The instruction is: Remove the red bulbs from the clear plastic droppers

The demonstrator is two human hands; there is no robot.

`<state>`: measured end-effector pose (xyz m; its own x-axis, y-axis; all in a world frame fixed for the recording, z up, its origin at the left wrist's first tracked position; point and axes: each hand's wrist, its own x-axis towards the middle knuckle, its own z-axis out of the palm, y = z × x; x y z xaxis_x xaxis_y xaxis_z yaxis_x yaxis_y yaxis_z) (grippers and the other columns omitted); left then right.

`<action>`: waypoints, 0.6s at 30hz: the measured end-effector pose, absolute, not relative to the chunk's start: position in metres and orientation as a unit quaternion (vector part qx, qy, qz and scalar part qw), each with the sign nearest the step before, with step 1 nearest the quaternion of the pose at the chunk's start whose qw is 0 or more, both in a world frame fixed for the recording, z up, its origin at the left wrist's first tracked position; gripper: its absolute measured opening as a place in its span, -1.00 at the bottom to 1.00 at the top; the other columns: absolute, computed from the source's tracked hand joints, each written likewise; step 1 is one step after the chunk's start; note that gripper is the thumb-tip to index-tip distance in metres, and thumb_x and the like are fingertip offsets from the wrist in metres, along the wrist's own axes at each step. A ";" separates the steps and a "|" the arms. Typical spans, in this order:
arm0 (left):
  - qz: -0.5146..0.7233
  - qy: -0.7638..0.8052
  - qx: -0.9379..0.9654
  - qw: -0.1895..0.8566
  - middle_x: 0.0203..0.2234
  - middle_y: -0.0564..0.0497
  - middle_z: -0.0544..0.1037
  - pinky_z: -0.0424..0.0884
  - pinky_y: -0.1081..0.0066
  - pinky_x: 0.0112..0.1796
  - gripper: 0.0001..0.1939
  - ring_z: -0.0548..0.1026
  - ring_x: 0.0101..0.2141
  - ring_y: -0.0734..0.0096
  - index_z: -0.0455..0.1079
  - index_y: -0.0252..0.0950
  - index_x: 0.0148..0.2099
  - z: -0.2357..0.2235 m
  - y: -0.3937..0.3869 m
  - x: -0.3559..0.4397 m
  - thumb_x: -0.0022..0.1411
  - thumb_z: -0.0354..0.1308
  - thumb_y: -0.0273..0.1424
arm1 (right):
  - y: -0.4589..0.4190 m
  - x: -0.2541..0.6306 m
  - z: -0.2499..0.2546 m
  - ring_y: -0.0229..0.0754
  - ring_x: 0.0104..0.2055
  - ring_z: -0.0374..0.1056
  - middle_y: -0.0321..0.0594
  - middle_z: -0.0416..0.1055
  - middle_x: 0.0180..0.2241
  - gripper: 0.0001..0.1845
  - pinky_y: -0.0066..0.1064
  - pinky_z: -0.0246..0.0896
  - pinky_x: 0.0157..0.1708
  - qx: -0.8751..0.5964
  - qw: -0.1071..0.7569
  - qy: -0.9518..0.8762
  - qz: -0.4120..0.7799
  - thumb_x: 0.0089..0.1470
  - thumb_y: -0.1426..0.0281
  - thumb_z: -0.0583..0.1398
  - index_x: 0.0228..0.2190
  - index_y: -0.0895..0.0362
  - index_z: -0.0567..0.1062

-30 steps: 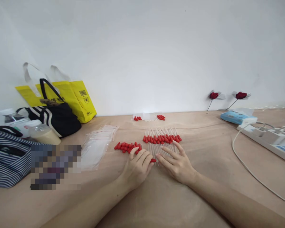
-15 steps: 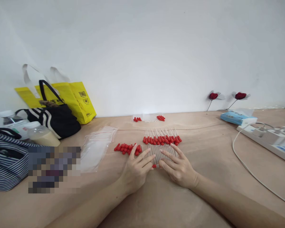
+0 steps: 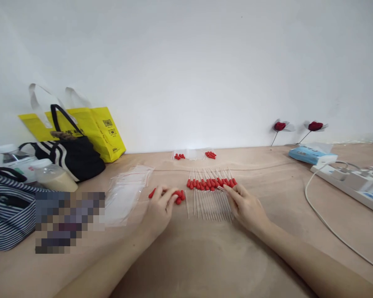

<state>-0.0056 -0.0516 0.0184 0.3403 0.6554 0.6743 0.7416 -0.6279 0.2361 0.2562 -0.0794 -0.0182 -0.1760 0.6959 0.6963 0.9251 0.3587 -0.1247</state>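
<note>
My left hand (image 3: 160,207) is closed over a small pile of red rubber bulbs (image 3: 180,198), with thumb and fingers pinched at a bulb that they mostly hide. My right hand (image 3: 247,207) pinches one thin clear tube (image 3: 220,188), its end pointing left near the row. A row of droppers (image 3: 211,183) lies ahead of the hands, red bulbs towards me and clear stems pointing away. Nearer to me, between both hands, several bare clear tubes (image 3: 209,207) lie side by side.
Clear zip bags (image 3: 127,194) lie left of the bulbs; another bag (image 3: 195,154) with red bulbs lies by the wall. Bags and a bottle (image 3: 57,178) stand at left. Tissues (image 3: 312,154), a power strip (image 3: 366,190) and a white cable (image 3: 317,211) occupy the right.
Both hands have left the bare tubes they were spread over. My left hand moved left onto the bulbs; my right hand now holds a tube. The bare tubes lie more spread out.
</note>
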 end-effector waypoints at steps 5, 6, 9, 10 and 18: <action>-0.408 -0.557 -0.723 -0.022 -0.36 -0.06 0.34 0.36 0.36 -0.28 -0.68 0.39 -0.33 0.36 0.36 -0.35 -0.15 0.027 -0.025 -0.040 0.09 -0.09 -0.36 | -0.075 0.274 -0.023 -0.22 -0.46 0.25 -0.15 0.26 -0.43 -0.64 -0.41 0.19 -0.43 -0.624 0.300 -0.719 -0.061 -0.02 0.60 -0.09 -0.24 0.20 0.38; -0.414 -0.575 -0.705 -0.044 -0.36 -0.06 0.36 0.36 0.36 -0.28 -0.67 0.40 -0.33 0.35 0.36 -0.36 -0.16 0.027 -0.021 -0.047 0.06 -0.08 -0.35 | -0.076 0.276 -0.023 -0.21 -0.44 0.25 -0.14 0.26 -0.43 -0.63 -0.40 0.19 -0.41 -0.636 0.290 -0.713 -0.049 -0.05 0.63 -0.09 -0.25 0.21 0.38; -0.428 -0.601 -0.662 -0.134 -0.40 -0.02 0.39 0.37 0.37 -0.35 -0.64 0.41 -0.41 0.37 0.33 -0.36 -0.17 0.026 -0.011 -0.060 -0.02 -0.01 -0.31 | -0.077 0.278 -0.025 -0.19 -0.37 0.26 -0.10 0.28 -0.39 -0.59 -0.39 0.18 -0.35 -0.657 0.267 -0.704 -0.019 -0.13 0.70 -0.09 -0.25 0.24 0.36; -0.435 -0.601 -0.650 -0.162 -0.43 -0.01 0.40 0.38 0.38 -0.39 -0.63 0.41 -0.45 0.40 0.31 -0.36 -0.18 0.024 -0.009 -0.062 -0.05 0.03 -0.29 | -0.077 0.277 -0.025 -0.19 -0.36 0.26 -0.10 0.29 -0.39 -0.58 -0.40 0.18 -0.33 -0.660 0.261 -0.705 -0.011 -0.15 0.71 -0.08 -0.26 0.24 0.36; -0.489 -0.561 -0.630 -0.224 -0.51 0.03 0.43 0.37 0.41 -0.43 -0.64 0.41 -0.51 0.44 0.31 -0.33 -0.30 0.009 -0.003 -0.060 -0.18 0.18 -0.25 | -0.071 0.269 -0.032 -0.19 -0.31 0.26 -0.09 0.29 -0.38 -0.58 -0.40 0.17 -0.26 -0.639 0.269 -0.721 0.007 -0.23 0.73 -0.06 -0.34 0.25 0.41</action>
<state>-0.0596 -0.0030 0.0093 -0.1065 0.9254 0.3637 0.4873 -0.2703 0.8303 0.2687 -0.0714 -0.0315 -0.0396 0.9245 0.3792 0.9170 0.1844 -0.3538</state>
